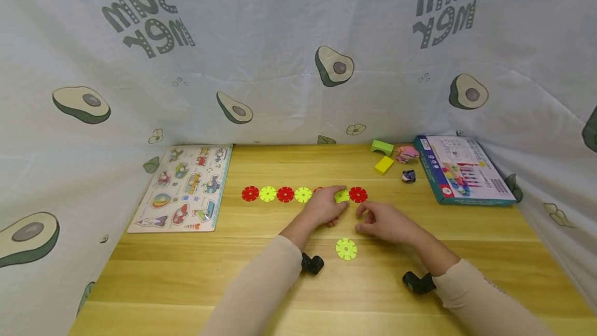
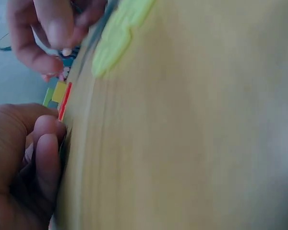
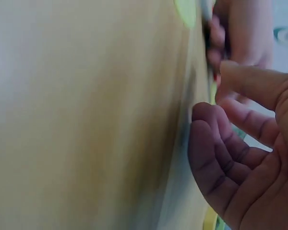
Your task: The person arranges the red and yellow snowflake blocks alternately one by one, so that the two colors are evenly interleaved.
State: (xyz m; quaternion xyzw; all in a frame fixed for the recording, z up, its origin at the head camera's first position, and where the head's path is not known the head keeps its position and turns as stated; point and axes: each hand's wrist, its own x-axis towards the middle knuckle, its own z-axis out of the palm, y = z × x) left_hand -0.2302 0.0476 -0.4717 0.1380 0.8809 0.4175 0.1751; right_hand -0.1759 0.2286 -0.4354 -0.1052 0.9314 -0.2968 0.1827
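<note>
A row of flat notched plastic discs lies on the table, red ones alternating with yellow-green ones. My left hand [image 1: 322,206] is over the row, its thumb and forefinger at opposite edges of a yellow-green disc [image 1: 342,196] near the right end. Its other fingers curl below, and the hand partly covers a red disc [image 1: 317,190]. The end red disc [image 1: 358,194] is just right of those fingertips. My right hand [image 1: 388,222] hovers right of the left one, fingers loosely curled around nothing. A loose yellow-green disc [image 1: 346,249] sits nearer me, below both hands.
A picture puzzle board [image 1: 182,188] lies at the left. A blue-edged box [image 1: 466,170] stands at the right. Between row and box are a green arch block [image 1: 382,147], a yellow block [image 1: 384,165] and small figures [image 1: 407,154]. A printed curtain [image 1: 280,66] hangs behind.
</note>
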